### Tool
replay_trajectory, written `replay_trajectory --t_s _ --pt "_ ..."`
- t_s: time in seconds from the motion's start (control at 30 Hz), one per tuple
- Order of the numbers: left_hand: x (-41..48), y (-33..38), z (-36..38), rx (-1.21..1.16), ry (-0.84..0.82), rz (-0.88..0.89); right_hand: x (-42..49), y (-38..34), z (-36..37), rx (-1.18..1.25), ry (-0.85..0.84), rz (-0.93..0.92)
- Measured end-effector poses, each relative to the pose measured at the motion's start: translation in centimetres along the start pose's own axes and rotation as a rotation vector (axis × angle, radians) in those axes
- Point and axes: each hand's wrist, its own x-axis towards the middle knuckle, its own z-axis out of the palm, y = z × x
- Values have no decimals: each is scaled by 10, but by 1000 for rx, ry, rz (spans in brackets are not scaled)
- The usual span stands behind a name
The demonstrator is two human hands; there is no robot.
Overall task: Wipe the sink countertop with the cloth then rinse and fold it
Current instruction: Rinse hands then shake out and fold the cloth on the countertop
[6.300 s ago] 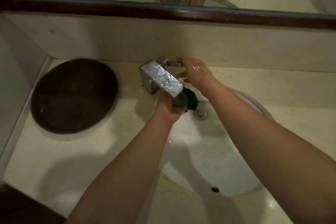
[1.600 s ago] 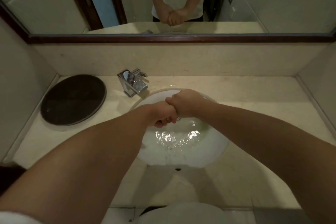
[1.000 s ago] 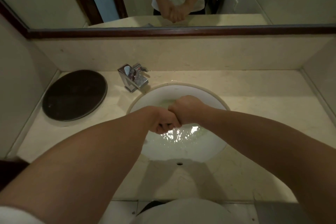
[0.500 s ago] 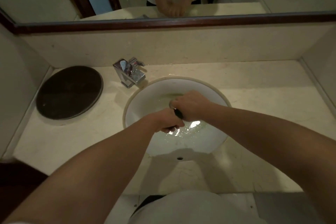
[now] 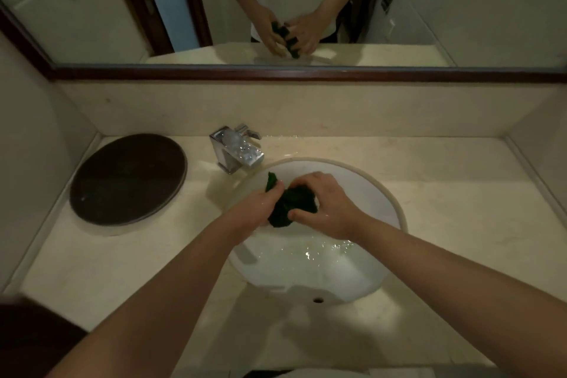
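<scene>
Item: dark green cloth (image 5: 290, 204), bunched into a wet wad at the centre of the frame, held above the white sink basin (image 5: 383, 193) and not touching it. Left hand (image 5: 260, 209) is closed around the left side of the wad, with a small tail of fabric poking out above its fingers toward the upper left. Right hand (image 5: 328, 209) is cupped over the right side, thumb underneath, fingers curled on top; both hands grip the cloth and sit just beside each other. Handling, by judgement: soft, limp, no stiffness of its own; soaked, so heavier than it looks and likely to drip; slippery only in the sense that loose folds can slide out of a light grip. Not fragile. Best hold for the fold ahead: find two adjacent corners, starting with the exposed tail, and let the rest hang open rather than gripping the middle. Surroundings: water pooled and glinting in the lower basin; chrome faucet (image 5: 237, 149) at upper left of the basin, no stream visible; dark round tray (image 5: 127, 178) on the beige desk (image 5: 460, 209) at left; mirror (image 5: 92, 9) across the top of the frame, repeating the two-handed grip.
</scene>
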Motion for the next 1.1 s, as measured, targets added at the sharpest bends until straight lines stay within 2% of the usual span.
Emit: replay_trajectory --t_s 0.1,0.2,0.3,0.37,0.53,0.67,0.77,0.87,0.93,1.0,1.03,1.1 --pt "-13 17 -11 -26 -53 44 8 -27 7 10 213 -39" --pt "-21 25 -19 -41 -53 89 18 -49 8 123 292 -9" --pt "-23 32 -34 261 203 228 19 -56 -4 376 300 182" --pt "-24 34 -47 280 289 334 18 -56 -13 437 315 215" --pt "-29 31 -45 96 89 369 14 -72 -25 605 249 167" --pt "-29 35 -35 -58 226 420 15 -71 -29 644 146 201" --pt "-36 45 -29 -256 232 404 12 -62 -40 781 65 247" --pt "-44 58 -29 -542 303 367 7 -51 -56 980 135 300" --pt "-53 67 -31 -607 346 397 6 -38 -64 872 220 407" --pt "-64 76 -28 -460 359 472 7 -29 -66 592 266 514" --pt "-69 81 -24 -344 349 518 7 -31 -67 488 276 493" --pt "-78 94 -18 -160 305 587 5 -43 -67 380 310 310"
